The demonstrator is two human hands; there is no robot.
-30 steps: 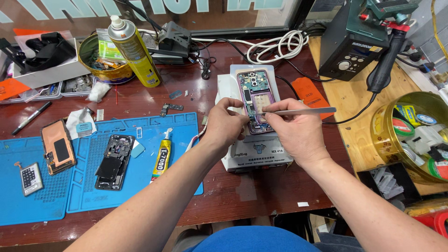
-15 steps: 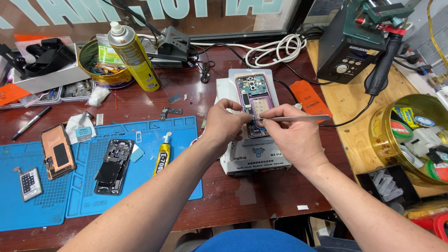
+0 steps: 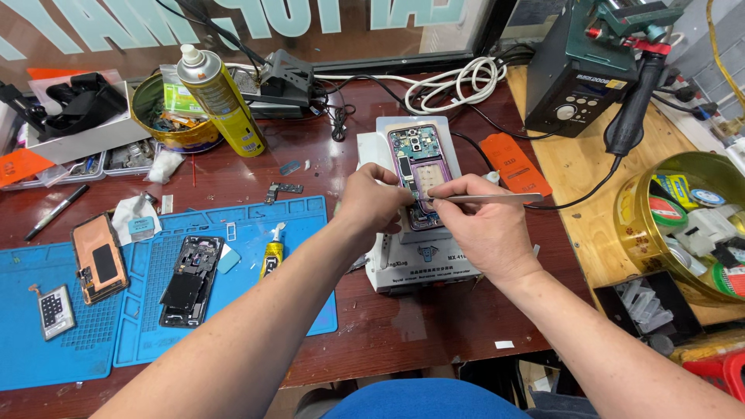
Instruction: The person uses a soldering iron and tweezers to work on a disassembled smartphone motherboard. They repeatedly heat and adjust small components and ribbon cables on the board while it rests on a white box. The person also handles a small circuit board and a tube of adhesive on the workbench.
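An opened purple phone (image 3: pixel 423 174), back cover off and its boards exposed, lay on a white heating plate unit (image 3: pixel 419 256) at the middle of the tabletop (image 3: pixel 403 334). The left hand (image 3: pixel 372 200) was curled around the phone's left edge, fingertips pressing on it to steady it. The right hand (image 3: pixel 485 229) pinched a pair of metal tweezers (image 3: pixel 481 199), held nearly flat, with the tips touching the lower middle of the phone's interior.

On the left, a blue work mat (image 3: pixel 256 310) carried a second dismantled phone (image 3: pixel 190 279) and a small glue tube (image 3: pixel 272 256). A yellow spray can (image 3: pixel 221 101) stood far left, and a dark soldering station (image 3: pixel 578 70) sat far right.

The main risk looked like a slip: the metal tips rested on bare circuitry, so a sideways jerk could scratch a board or tear a thin flex cable. The phone seemed only hand-steadied on the plate, so too much pressure might slide it. Any small part lifted could spring from the tips and vanish among the clutter.
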